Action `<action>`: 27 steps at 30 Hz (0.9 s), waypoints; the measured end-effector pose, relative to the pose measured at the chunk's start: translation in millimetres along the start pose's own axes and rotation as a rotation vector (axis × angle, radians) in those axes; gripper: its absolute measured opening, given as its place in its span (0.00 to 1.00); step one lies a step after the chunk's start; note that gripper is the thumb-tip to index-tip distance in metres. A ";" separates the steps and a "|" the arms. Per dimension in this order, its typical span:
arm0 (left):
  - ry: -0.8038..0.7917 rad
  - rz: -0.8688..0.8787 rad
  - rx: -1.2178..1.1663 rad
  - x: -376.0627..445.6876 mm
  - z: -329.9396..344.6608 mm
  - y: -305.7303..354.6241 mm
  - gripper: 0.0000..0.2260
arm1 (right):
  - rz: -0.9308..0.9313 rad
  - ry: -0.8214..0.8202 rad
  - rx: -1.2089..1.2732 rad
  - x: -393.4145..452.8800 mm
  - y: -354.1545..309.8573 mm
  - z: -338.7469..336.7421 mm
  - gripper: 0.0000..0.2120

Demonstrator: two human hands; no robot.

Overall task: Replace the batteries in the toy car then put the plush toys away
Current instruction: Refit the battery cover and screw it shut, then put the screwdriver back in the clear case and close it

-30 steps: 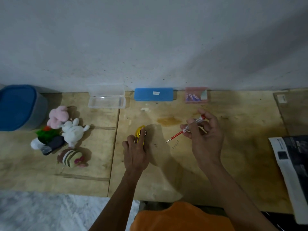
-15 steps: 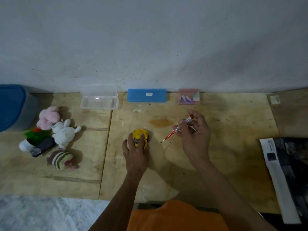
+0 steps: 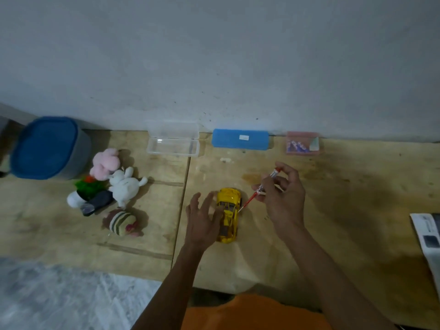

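Observation:
A yellow toy car [image 3: 229, 210] stands on its wheels on the wooden table [image 3: 345, 210], nose pointing away from me. My left hand [image 3: 202, 220] hovers at the car's left side, fingers spread and straight, fingertips near its roof. A red-handled screwdriver [image 3: 259, 189] is pinched in my right hand [image 3: 282, 198], its tip close to the car's right side. Left of the car lies a heap of plush toys: pink [image 3: 106, 163], white rabbit [image 3: 125, 185], green [image 3: 88, 186], striped [image 3: 121, 222].
A blue-lidded tub [image 3: 47, 148] stands at the far left. Along the wall sit an open clear plastic case [image 3: 172, 141], a blue case [image 3: 240, 138] and a pink pack [image 3: 302, 143]. A printed sheet [image 3: 428, 236] lies at the right edge.
The car went from being gripped on its side to standing on its wheels. My left hand has let go and opened beside it. The screwdriver tip has come down near the car.

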State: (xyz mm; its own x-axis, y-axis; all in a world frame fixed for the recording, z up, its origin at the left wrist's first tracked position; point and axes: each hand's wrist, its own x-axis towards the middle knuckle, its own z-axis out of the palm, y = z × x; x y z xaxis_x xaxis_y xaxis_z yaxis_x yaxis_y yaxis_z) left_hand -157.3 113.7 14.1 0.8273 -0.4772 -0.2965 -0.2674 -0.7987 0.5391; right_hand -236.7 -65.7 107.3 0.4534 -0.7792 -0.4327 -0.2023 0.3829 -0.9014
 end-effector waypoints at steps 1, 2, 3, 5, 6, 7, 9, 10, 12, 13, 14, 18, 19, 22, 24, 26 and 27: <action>0.011 0.011 -0.014 1.4 -9.9 -8.3 0.26 | 0.050 0.009 0.024 1.4 2.3 11.1 0.14; 0.026 0.026 -0.018 3.6 -19.3 -18.3 0.26 | 0.113 0.018 0.069 2.7 4.6 23.8 0.13; 0.045 0.042 -0.015 6.5 -28.9 -29.4 0.25 | 0.178 0.026 0.111 4.1 7.8 37.6 0.13; 0.089 0.077 -0.025 14.5 -52.0 -51.0 0.25 | 0.261 0.025 0.138 4.4 14.0 67.4 0.13; 0.102 0.090 -0.034 20.7 -64.1 -62.1 0.24 | 0.280 0.015 0.139 2.5 15.8 82.5 0.13; 0.114 0.105 -0.029 28.3 -77.0 -72.6 0.24 | 0.295 0.002 0.139 -0.5 18.2 98.1 0.13; 0.143 0.131 -0.009 47.4 -102.3 -94.1 0.24 | 0.304 -0.053 0.129 -8.5 21.7 129.6 0.19; 0.155 0.131 -0.013 59.3 -115.4 -102.5 0.24 | 0.283 -0.084 0.099 -10.2 23.6 145.3 0.22; 0.175 0.142 -0.028 86.7 -138.4 -118.4 0.23 | 0.185 -0.105 -0.043 -9.3 26.7 177.7 0.22; 0.184 0.156 -0.032 100.7 -148.0 -124.5 0.24 | 0.101 -0.094 -0.154 -6.5 27.5 192.7 0.22; 0.192 0.167 -0.030 112.8 -157.8 -129.2 0.24 | 0.000 -0.084 -0.289 -3.7 27.8 207.1 0.20; 0.162 0.185 -0.046 153.4 -184.1 -135.9 0.21 | -0.424 -0.097 -0.630 12.5 24.2 256.3 0.12; 0.149 0.196 -0.045 164.6 -185.9 -136.4 0.21 | -0.496 -0.117 -0.669 19.6 24.0 265.6 0.12; 0.047 0.179 -0.018 198.6 -182.8 -140.1 0.25 | -0.617 -0.201 -0.883 45.2 25.0 290.7 0.10; -0.015 0.146 -0.035 213.8 -177.2 -142.4 0.28 | -0.686 -0.249 -1.058 62.0 30.5 304.1 0.11; -0.055 0.133 -0.053 224.9 -171.2 -145.2 0.29 | -0.702 -0.304 -1.186 76.3 38.1 314.0 0.12; -0.066 0.143 -0.055 229.7 -168.8 -147.2 0.29 | -0.691 -0.332 -1.244 82.9 42.9 317.8 0.13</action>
State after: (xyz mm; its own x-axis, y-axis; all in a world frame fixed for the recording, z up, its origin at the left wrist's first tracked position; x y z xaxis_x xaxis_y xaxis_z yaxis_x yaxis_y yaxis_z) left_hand 155.5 183.5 -0.3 0.7476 -0.6094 -0.2639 -0.3515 -0.7003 0.6213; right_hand 68.1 43.8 37.8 0.9098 -0.4121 -0.0494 -0.3917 -0.8133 -0.4302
